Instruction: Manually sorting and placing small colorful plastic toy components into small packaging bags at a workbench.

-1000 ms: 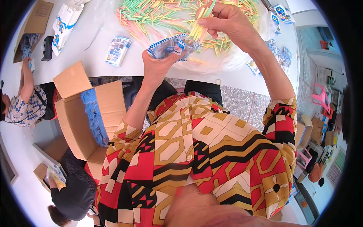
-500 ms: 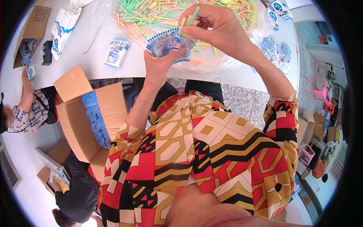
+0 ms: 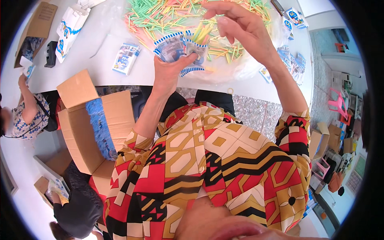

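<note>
My left hand (image 3: 171, 71) grips a fan of small clear plastic packets (image 3: 169, 46) with blue-striped edges, its thumb pressed over the front. Yellow and pale green candy-like sticks (image 3: 203, 33) stand up out of the mouth of the rightmost packet. Just right of that packet, my right hand (image 3: 245, 31) hovers with fingers apart and nothing visible in them. Beyond both hands spreads a pile of thin green, yellow and pink sticks (image 3: 160, 16) on clear plastic sheeting.
A filled packet (image 3: 126, 59) lies on the white table, left of my hands. More striped packets (image 3: 294, 64) lie at the right. An opened cardboard box (image 3: 82, 132) with blue material stands at my left. Two co-workers (image 3: 30, 112) are farther left.
My right hand has let go of the sticks it held and moved right, away from the packet. The sticks now stand in the packet's mouth. My left hand stays in nearly the same place.
</note>
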`<state>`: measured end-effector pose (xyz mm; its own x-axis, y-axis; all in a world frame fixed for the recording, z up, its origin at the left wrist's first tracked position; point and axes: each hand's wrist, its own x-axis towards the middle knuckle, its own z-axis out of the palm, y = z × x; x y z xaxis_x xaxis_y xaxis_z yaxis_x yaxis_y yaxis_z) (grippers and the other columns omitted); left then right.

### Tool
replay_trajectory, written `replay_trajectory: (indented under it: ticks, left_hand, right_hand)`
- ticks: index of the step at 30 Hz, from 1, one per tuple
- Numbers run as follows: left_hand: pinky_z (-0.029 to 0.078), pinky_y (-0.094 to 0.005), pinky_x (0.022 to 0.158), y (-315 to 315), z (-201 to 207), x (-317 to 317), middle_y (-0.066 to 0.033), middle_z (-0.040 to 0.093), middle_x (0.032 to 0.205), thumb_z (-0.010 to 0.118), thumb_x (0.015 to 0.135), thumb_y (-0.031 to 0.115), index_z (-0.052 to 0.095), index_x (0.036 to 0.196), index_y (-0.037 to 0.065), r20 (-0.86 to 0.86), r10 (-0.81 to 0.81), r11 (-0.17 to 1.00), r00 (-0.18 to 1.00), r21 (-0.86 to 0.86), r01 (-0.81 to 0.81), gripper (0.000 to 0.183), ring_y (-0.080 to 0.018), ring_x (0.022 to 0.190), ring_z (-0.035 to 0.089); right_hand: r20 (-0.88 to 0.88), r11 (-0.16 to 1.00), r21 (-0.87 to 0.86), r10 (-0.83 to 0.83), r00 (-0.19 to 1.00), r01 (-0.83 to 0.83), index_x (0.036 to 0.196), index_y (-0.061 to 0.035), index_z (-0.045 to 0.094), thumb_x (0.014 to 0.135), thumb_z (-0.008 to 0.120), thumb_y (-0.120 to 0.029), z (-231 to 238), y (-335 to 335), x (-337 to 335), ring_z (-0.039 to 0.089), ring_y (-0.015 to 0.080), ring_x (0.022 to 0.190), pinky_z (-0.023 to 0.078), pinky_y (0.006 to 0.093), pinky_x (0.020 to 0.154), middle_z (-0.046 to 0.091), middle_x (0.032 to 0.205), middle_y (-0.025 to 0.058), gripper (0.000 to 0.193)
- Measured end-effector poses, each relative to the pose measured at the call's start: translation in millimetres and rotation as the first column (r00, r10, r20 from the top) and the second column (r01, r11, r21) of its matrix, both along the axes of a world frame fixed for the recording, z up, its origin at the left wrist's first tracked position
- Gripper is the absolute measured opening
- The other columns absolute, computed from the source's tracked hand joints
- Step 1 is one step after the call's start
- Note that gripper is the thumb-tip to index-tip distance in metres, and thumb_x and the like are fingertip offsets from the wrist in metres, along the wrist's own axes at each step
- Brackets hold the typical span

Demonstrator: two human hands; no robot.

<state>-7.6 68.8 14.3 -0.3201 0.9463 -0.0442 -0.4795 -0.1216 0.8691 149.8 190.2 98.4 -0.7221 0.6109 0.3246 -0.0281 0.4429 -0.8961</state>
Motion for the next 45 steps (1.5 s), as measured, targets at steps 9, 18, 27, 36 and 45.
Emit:
replay_trajectory:
  ticks: [9,18,27,36,45]
  left_hand:
    - [0.052,-0.0281,0.074,-1,4,2,-0.0064,0.064,0.091,0.068,0.074,-0.002,0.059,0.102,0.0,-0.046,-0.052,0.998,0.998,-0.045,0.05,0.029,-0.0119,0.079,0.062]
    - [0.051,-0.0311,0.077,1,-12,-7,-0.0052,0.062,0.103,0.062,0.086,0.015,0.054,0.111,0.004,0.163,-0.046,0.995,0.986,-0.08,0.06,0.028,-0.0145,0.09,0.061]
    - [0.054,-0.0376,0.076,11,-12,-7,-0.0125,0.061,0.103,0.054,0.09,0.012,0.049,0.115,0.001,0.051,-0.103,0.991,0.993,-0.083,0.107,0.027,-0.0256,0.087,0.064]
    - [0.055,-0.0392,0.074,15,-14,7,-0.0155,0.063,0.099,0.052,0.09,0.01,0.05,0.114,-0.001,0.043,-0.159,0.974,0.986,-0.156,0.164,0.026,-0.028,0.086,0.065]
    - [0.056,-0.0342,0.068,11,-7,13,-0.017,0.065,0.091,0.057,0.088,0.015,0.055,0.108,-0.005,0.031,-0.164,0.976,0.986,-0.137,0.167,0.028,-0.0224,0.078,0.066]
  right_hand:
    - [0.057,0.983,-0.185,0.034,0.998,-0.023,0.105,-0.0039,0.057,0.088,0.056,-0.007,-53,-16,10,0.054,0.0031,0.078,0.045,0.0179,0.069,0.06,0.089,-0.0001,0.017]
    - [-0.254,0.968,-0.168,-0.227,0.94,0.188,0.101,-0.0025,0.054,0.091,0.049,-0.005,-46,-21,49,0.059,0.0089,0.08,0.047,0.0228,0.07,0.063,0.086,0.0047,0.01]
    - [-0.09,0.794,-0.015,-0.606,0.79,0.607,0.106,-0.0046,0.053,0.091,0.049,-0.004,-93,-30,165,0.057,0.0076,0.077,0.048,0.0234,0.069,0.061,0.082,0.0018,0.015]
    - [0.172,0.537,-0.167,-0.81,0.561,0.827,0.103,-0.006,0.056,0.089,0.055,-0.01,-178,-33,218,0.055,0.0061,0.073,0.048,0.0233,0.064,0.059,0.076,-0.0008,0.014]
    - [0.073,0.448,0.338,-0.889,0.452,0.828,0.107,-0.0025,0.057,0.083,0.062,-0.007,-134,-24,164,0.05,0.0075,0.067,0.042,0.0207,0.057,0.059,0.096,0.0045,0.025]
